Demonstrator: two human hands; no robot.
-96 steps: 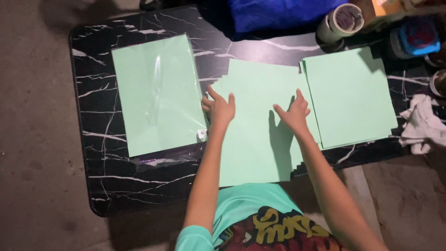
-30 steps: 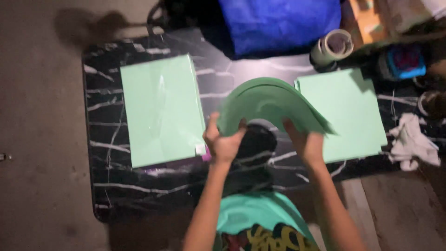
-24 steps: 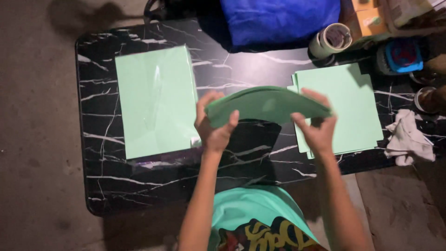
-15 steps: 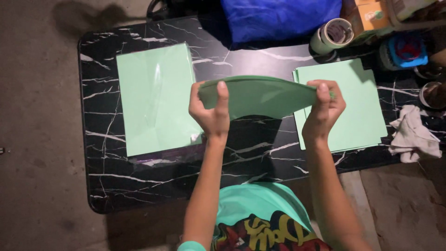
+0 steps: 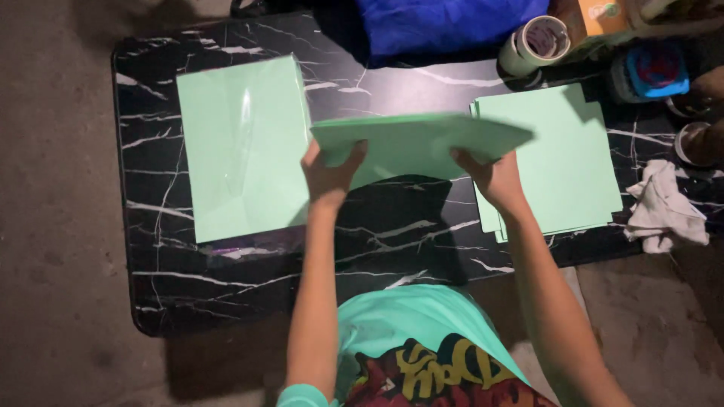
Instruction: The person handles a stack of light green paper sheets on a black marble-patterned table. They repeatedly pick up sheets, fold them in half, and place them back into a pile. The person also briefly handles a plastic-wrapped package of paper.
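While both forearms reach up from a teal shirt with a coloured print (image 5: 422,354), the left hand (image 5: 329,172) and the right hand (image 5: 492,177) hold one stack of pale green sheets (image 5: 418,139) between them, lifted clear of the black marble-patterned table (image 5: 226,286). The left fingers are closed on the stack's near left corner, thumb on top and the other fingers hidden beneath it. The right fingers are closed on its near right edge in the same way, mostly hidden under the sheets. The stack hangs roughly level above the middle of the table and casts a dark shadow on the bare top just below the fingers.

Left of the left fingers — just beside them — lies a flat green pack (image 5: 243,147) with a shiny clear wrap. Right of the right fingers, partly under the lifted stack's far corner, lies a loose pile of green sheets (image 5: 562,162), its edges slightly fanned. Further right, at the table's edge, sits a crumpled white cloth (image 5: 664,207).

Beyond the fingers, at the far side, a blue cloth bundle (image 5: 445,26) lies on the table, and a roll of tape (image 5: 537,44) stands beyond the loose pile. A blue round-lidded container (image 5: 654,71) sits to the right of the roll.
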